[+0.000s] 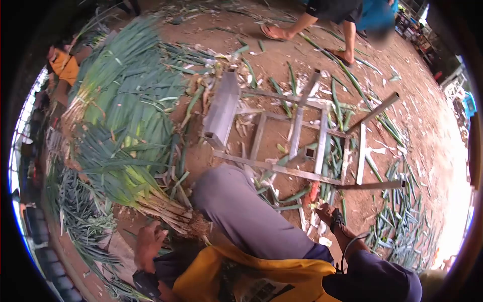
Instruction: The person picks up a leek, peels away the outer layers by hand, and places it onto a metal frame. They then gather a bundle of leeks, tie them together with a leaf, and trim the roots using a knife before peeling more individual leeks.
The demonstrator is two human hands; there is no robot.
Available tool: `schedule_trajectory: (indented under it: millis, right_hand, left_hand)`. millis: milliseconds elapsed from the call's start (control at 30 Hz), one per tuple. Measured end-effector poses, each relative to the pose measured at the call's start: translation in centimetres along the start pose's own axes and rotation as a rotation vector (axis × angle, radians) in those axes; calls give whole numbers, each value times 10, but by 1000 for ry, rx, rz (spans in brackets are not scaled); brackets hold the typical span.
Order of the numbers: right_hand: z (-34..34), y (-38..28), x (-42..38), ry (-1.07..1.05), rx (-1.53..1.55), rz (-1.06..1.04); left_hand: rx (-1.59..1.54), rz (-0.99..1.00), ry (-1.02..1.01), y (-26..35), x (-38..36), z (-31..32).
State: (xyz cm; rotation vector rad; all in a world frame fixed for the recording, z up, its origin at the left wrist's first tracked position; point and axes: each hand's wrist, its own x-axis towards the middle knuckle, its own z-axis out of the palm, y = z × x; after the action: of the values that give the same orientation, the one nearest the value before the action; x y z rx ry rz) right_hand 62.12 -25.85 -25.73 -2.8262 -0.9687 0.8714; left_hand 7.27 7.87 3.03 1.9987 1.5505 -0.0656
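While the grey trouser leg (251,211) juts toward the near side of the metal frame (297,128), the left hand (149,246) is low, nearer than the frame and left of it, fingers loosely bent, nothing visible in them, just beside the root end of the leek bundle (146,194). Right hand (329,216) is just nearer than the frame, fingers curled by a red object (313,193); can't tell what it is or whether it's gripped. Bundle lies left of the frame, roots toward the wearer, leaves over the bigger leek pile (126,70). Risks, my read: picking up by a few leaves could splay or tear stalks; the right hand could bump the frame, being so close; loose scraps could make a foot slip. Surface is brown earth floor (422,151), peelings under the frame, cut leaves (402,226) right of it. Beyond the frame, another person's sandalled foot (275,34); far left of it, an orange sleeve (65,65); far right, blurry clutter (415,30) and glare.
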Motion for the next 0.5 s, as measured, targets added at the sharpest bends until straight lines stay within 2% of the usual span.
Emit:
schedule_trajectory:
  millis: [33,67,167,267,333,367,433,500]
  right_hand:
    - [12,1,14,114,90,-109]
    - [24,2,28,115,176,-102]
    - [74,9,93,-60,532,-27]
    - [114,28,152,-232,867,61]
    - [154,50,198,-336,1038,77]
    - [146,47,198,-383,1153,190]
    - [117,19,179,-299,1208,167]
    - [87,-1,160,-210,1285,99]
  left_hand:
    - [4,4,13,3,1,-2]
    - [15,-26,-16,8,0,-5]
    - [14,-42,-88,9,2,-7]
    - [107,26,-33,-10,2,6]
    - [68,-58,-57,-3,3,6]
    - [47,-93,-74,-2,4,5]
    - [117,108,-54,-13,1,6]
    - [137,134,-50,-20,3,8]
